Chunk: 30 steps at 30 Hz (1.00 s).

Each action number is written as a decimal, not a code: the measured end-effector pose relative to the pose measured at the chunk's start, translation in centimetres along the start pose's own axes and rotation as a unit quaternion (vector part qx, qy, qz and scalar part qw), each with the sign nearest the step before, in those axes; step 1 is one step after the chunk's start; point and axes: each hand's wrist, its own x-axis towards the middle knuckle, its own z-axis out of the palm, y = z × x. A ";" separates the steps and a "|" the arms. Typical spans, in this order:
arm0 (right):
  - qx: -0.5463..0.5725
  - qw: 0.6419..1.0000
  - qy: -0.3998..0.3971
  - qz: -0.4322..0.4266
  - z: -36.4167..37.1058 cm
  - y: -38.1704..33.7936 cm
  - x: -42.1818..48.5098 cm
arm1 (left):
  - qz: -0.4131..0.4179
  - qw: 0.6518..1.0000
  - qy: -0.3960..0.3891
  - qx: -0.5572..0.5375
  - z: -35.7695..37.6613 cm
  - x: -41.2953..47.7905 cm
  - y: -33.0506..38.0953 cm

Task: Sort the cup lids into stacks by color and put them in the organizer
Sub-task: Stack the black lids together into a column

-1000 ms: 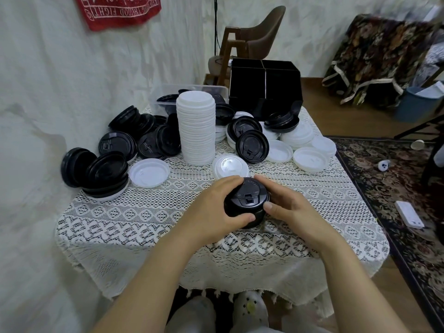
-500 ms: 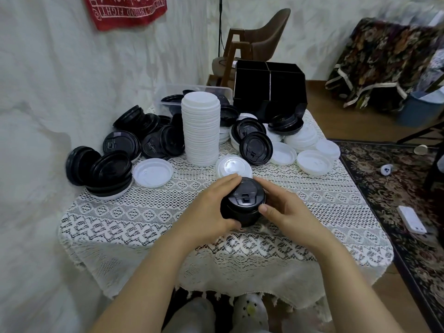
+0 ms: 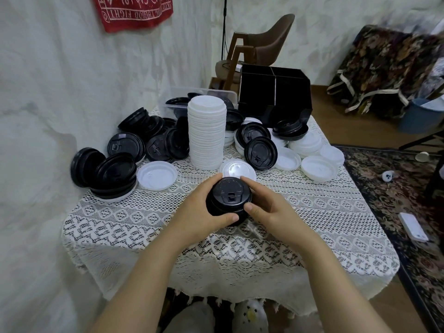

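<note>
White, rough walls meet in a corner, and a small table covered with a lace tablecloth (image 3: 324,212) stands against the left wall. Near the front middle of the cloth is a short stack of black lids (image 3: 229,197). It is upright, and the drinking flap of the top lid is turned towards the person.

The left hand (image 3: 199,213) grasps this stack from its left side. Its fingers curl round the far edge and its thumb lies low on the near side. The right hand (image 3: 272,213) grasps the stack from the right side in the same way, with the thumb tip against the near right edge. The stack therefore sits between both palms. Its base seems to rest on the cloth, though the hands hide the lowest part.

Just behind the stack a single white lid (image 3: 237,168) lies flat. Further back stands a tall stack of white lids (image 3: 207,133). To its left, loose black lids (image 3: 134,145) lie in a heap, some of them tilted, and another white lid (image 3: 157,175) lies flat beside them. To its right are mixed black and white lids (image 3: 260,152).

The black organizer (image 3: 274,94) stands at the far edge of the table, well apart from the hands. What its compartments hold cannot be seen.
</note>
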 end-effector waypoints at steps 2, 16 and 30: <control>0.029 1.000 0.003 0.000 -0.3 -0.4 0.0 | -0.013 1.000 -0.002 -0.013 0.1 -0.1 0.0; -0.515 0.847 0.129 -0.027 -5.4 0.8 9.6 | -0.043 0.999 -0.010 -0.028 0.6 -0.8 0.3; -0.109 0.959 0.260 0.007 -3.9 1.1 3.3 | -0.029 0.999 -0.029 0.002 -0.1 -0.4 0.3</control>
